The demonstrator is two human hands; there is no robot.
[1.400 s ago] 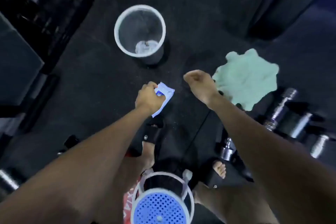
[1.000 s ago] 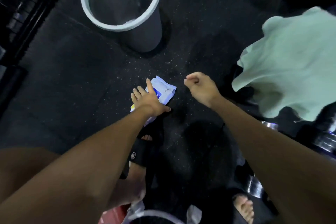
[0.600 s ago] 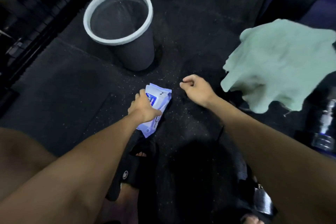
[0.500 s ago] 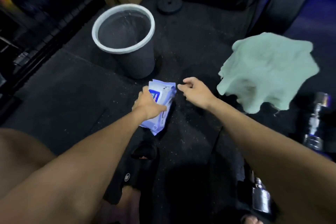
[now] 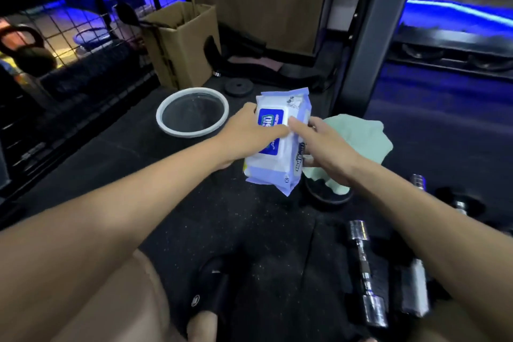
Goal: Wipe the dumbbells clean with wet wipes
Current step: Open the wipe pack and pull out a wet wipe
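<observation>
The soft lilac and white plastic pack of wet wipes is held in the air above the black rubber floor. The left hand grips its left side, the thumb across the blue label. The right hand holds the right side, with the forefinger straight over the white lid. Behind the pack stands a grey round bucket with a white rim. Right of the pack lies a pale green crumpled cloth. Nearer than the pack, a chrome dumbbell lies on the floor.
</observation>
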